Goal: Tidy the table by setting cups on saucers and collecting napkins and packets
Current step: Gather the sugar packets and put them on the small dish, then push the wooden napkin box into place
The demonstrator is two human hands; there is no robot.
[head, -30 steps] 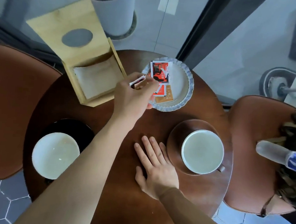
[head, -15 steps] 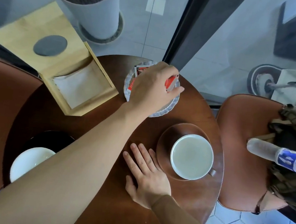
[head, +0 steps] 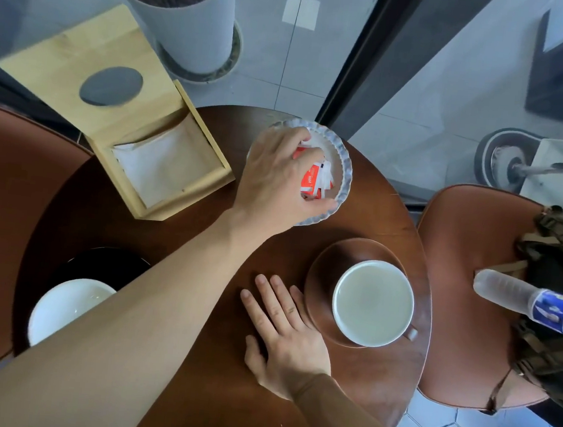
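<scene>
My left hand [head: 277, 175] is over the small white fluted ceramic dish [head: 345, 171] at the far side of the round dark wooden worktop [head: 236, 243], fingers curled down onto the red-and-white paper packets [head: 314, 178] lying in it. I cannot tell whether I am gripping them or only touching them. My right hand [head: 282, 334] lies flat and relaxed on the wood, just beside the brown saucer [head: 323, 262] that carries a white cup [head: 373, 303].

The packets look thin, light and floppy, so I judge they will slide over one another and fan out if squeezed loosely; pinching the stack across its flat faces near the middle should hold them together. The dish is probably brittle and light enough to skid, so I should press gently.

A second white cup [head: 65, 302] sits on a black saucer [head: 103, 261] at the near left, partly hidden by my forearm. White napkins [head: 161, 164] lie in the open pale wooden box [head: 116, 59] on the left.
</scene>
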